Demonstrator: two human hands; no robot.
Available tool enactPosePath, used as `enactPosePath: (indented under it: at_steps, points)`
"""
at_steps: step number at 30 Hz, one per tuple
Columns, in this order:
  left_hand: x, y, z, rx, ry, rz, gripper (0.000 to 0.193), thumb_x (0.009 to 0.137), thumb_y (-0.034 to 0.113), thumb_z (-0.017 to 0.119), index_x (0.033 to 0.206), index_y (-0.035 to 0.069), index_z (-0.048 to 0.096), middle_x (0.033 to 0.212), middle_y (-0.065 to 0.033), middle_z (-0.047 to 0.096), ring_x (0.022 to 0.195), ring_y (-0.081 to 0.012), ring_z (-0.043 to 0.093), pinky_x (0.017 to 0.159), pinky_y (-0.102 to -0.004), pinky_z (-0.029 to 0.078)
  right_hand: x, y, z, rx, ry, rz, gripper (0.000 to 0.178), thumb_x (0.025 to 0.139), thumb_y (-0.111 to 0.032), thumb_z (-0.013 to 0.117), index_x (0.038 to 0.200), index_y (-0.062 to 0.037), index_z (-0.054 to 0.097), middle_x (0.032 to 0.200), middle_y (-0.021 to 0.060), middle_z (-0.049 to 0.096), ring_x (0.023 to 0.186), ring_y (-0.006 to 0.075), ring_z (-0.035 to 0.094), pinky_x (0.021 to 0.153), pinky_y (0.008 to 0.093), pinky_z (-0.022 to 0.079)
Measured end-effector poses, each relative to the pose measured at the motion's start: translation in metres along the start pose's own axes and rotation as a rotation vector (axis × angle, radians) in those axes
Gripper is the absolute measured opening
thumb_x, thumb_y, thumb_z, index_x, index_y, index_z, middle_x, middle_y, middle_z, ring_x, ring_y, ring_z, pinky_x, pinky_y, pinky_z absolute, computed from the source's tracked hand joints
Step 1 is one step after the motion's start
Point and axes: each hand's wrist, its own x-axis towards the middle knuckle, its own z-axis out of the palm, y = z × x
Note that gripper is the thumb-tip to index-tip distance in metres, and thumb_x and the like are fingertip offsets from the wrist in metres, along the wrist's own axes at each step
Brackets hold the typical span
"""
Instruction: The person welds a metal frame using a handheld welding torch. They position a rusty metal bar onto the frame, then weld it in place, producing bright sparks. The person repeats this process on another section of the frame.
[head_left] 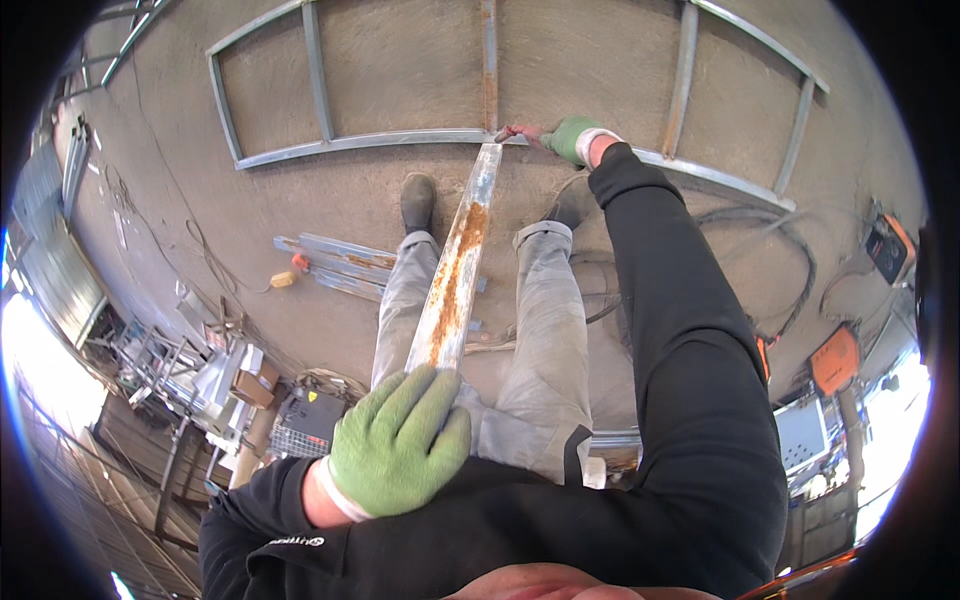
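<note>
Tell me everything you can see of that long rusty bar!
The long bar looks like pale, silvery metal, with an orange-brown rusty streak along its upper face. It points forward, looking narrower toward the metal frame on the floor. The green-gloved left hand lies over its near end. The right hand is by its far end; whether they touch is unclear.

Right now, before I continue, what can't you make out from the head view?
All in the head view:
- Near end of the rusty bar: covered by the gloved left hand.
- Whether the right hand grips anything: too small and blurred at its fingertips.
- Far side of the metal frame: cut off by the upper edge.
- Parts of the floor strips: hidden behind the left trouser leg.
</note>
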Motion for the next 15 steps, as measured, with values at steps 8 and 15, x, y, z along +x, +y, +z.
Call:
enactPosePath:
  at_steps: [8,15]
  points:
    - [-0.004,-0.004,0.0,-0.053,-0.049,-0.011,0.029,0.072,0.014,0.073,0.1,0.006,0.069,0.112,-0.0217,0.071,0.098,-0.0352,0.072,0.081,-0.0444,0.062,0.07,-0.019,0.035,-0.2,-0.015,-0.007,0.101,0.084,-0.087,0.045,0.123,0.0027,0.071,0.121,0.0331,0.068,0.12,0.0466,0.063,0.102,0.0487,0.049]
    - [-0.008,-0.006,-0.004,-0.049,-0.132,-0.024,0.018,0.089,0.018,0.065,0.105,0.01,0.067,0.12,-0.0173,0.072,0.108,-0.0342,0.072,0.088,-0.0424,0.06,0.088,-0.023,0.043,-0.208,-0.026,0.018,0.099,0.086,-0.086,0.045,0.129,0.0003,0.069,0.131,0.0286,0.065,0.127,0.0449,0.06,0.108,0.0494,0.046]
